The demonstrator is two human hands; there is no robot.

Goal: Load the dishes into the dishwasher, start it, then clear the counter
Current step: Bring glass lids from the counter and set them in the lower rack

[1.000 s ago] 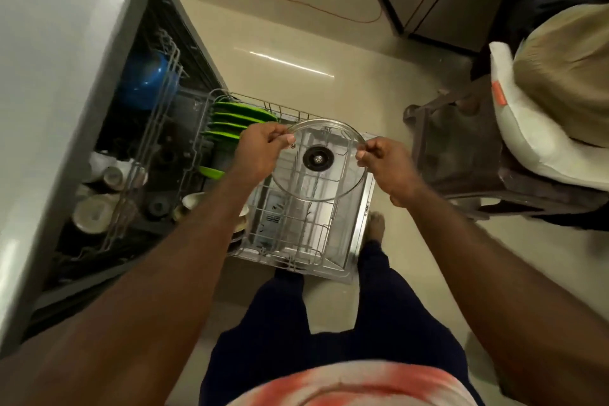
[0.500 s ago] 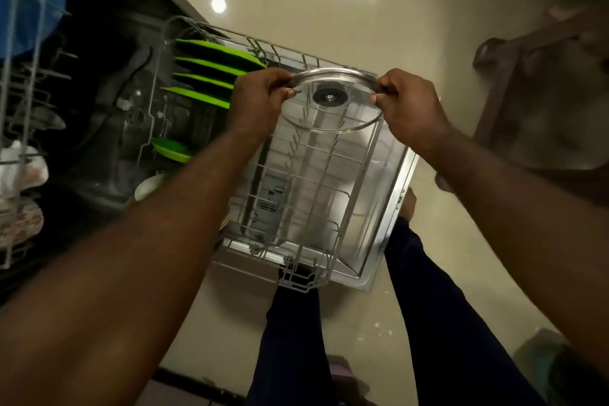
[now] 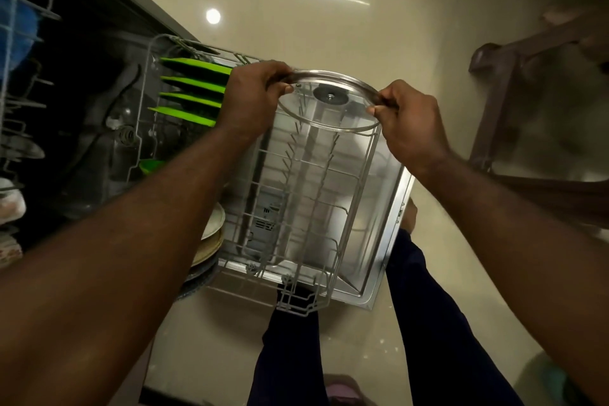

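A round glass lid (image 3: 329, 115) with a metal rim and a dark centre knob hangs tilted over the far end of the pulled-out lower dishwasher rack (image 3: 296, 204). My left hand (image 3: 253, 99) grips the lid's left rim, and my right hand (image 3: 408, 119) pinches its right rim. Several green plates (image 3: 194, 89) stand on edge in the rack's back left part. Pale plates (image 3: 211, 234) lean in the rack's near left side, partly hidden by my left forearm. The open dishwasher door (image 3: 389, 231) lies flat under the rack.
The upper rack (image 3: 16, 83) at far left holds a blue bowl and pale dishes. A dark wooden chair (image 3: 494, 102) stands at the right on the beige tiled floor (image 3: 329, 10). My legs stand at the door's near edge.
The view has dropped closer to the lower rack. Both hands have carried the lid down towards the rack and tipped it more edge-on.
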